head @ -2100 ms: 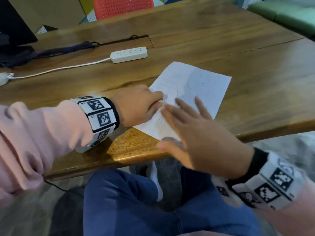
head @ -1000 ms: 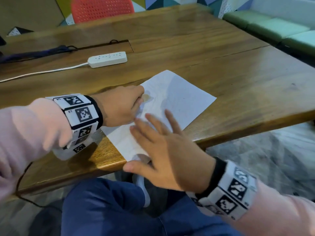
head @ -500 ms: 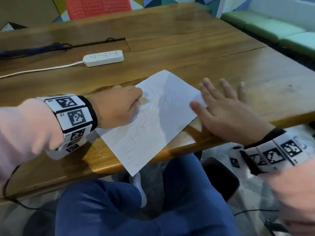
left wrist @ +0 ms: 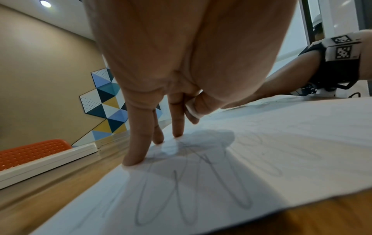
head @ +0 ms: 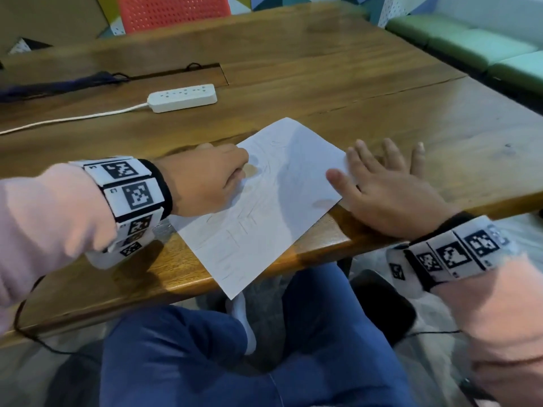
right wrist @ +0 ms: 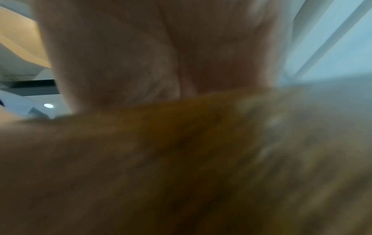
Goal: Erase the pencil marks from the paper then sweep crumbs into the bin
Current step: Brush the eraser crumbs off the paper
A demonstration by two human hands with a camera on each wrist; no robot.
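Note:
A white sheet of paper [head: 264,212] with grey pencil loops [left wrist: 181,198] lies slanted on the wooden table [head: 323,63], its near corner hanging over the front edge. My left hand [head: 244,168] rests on the sheet's left part. It pinches a small white eraser [left wrist: 192,109] between thumb and finger, while its other fingers [left wrist: 138,143] stand on the paper. My right hand [head: 379,183] lies flat, fingers spread, on the wood beside the sheet's right edge, with the thumb at the paper's border. The right wrist view is blurred, showing only palm [right wrist: 141,47] and wood.
A white power strip [head: 183,97] with its cord lies behind the paper. An orange chair [head: 173,10] stands at the table's far side, green cushions [head: 484,45] to the right. Under the table edge, by my knees, sits a dark object [head: 382,306].
My right hand has left the near part of the paper and gone right, onto the table beside the sheet. The left hand has stayed on the sheet's left part with the eraser.

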